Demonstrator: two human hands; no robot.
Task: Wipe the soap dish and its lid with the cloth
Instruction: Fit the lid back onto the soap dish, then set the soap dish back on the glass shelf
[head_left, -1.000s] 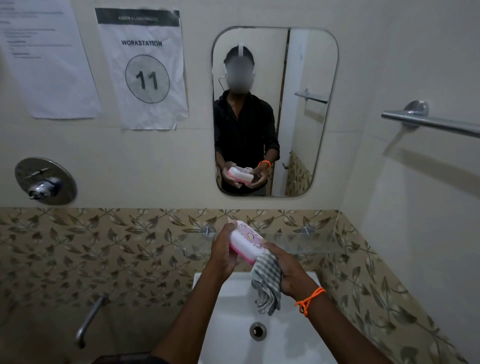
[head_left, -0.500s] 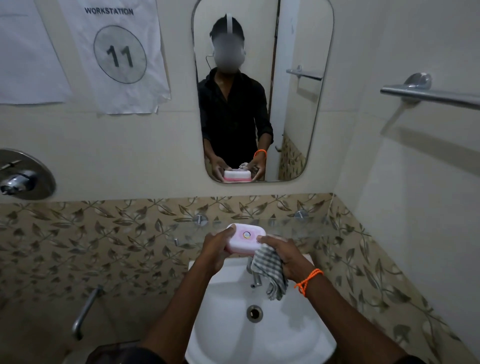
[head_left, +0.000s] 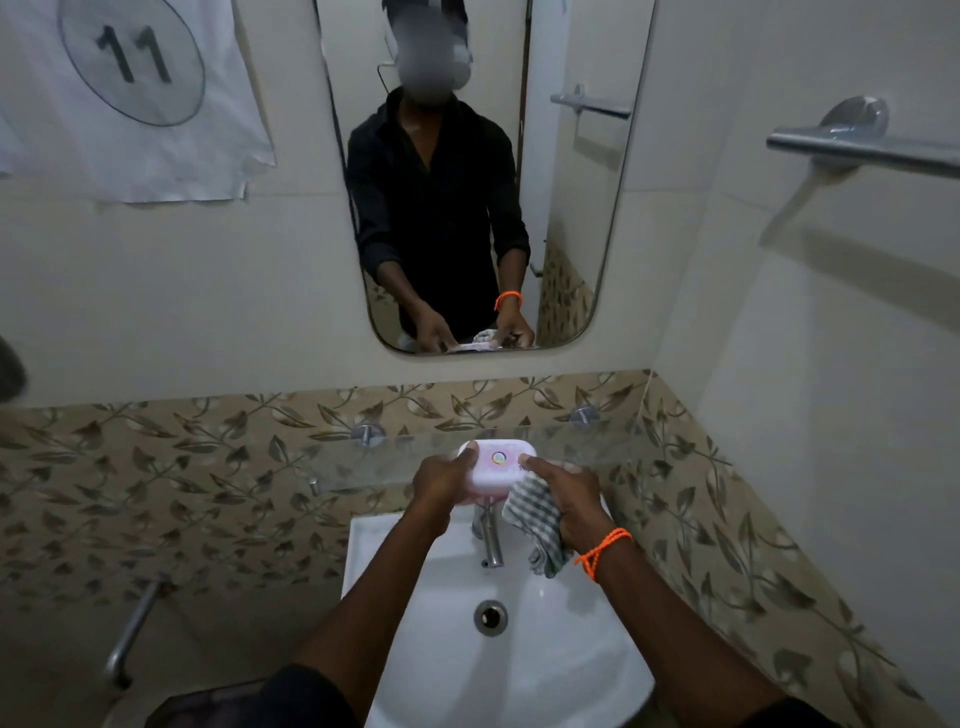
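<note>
A person's left hand (head_left: 448, 480) and right hand (head_left: 569, 491) are gripping a closed pink-and-white plastic soap dish (head_left: 497, 464) at the glass shelf (head_left: 597, 441) above the white basin (head_left: 571, 649). The right hand is also clutching a grey checked cloth (head_left: 537, 519). Judging by this, the lid is next needing lifting for wiping inside.

Shown are two hands (head_left: 447, 480) (head_left: 569, 496), one soap dish (head_left: 496, 465), one cloth (head_left: 537, 525), one tap (head_left: 490, 535), one sink (head_left: 519, 649), one mirror (head_left: 571, 208).
</note>
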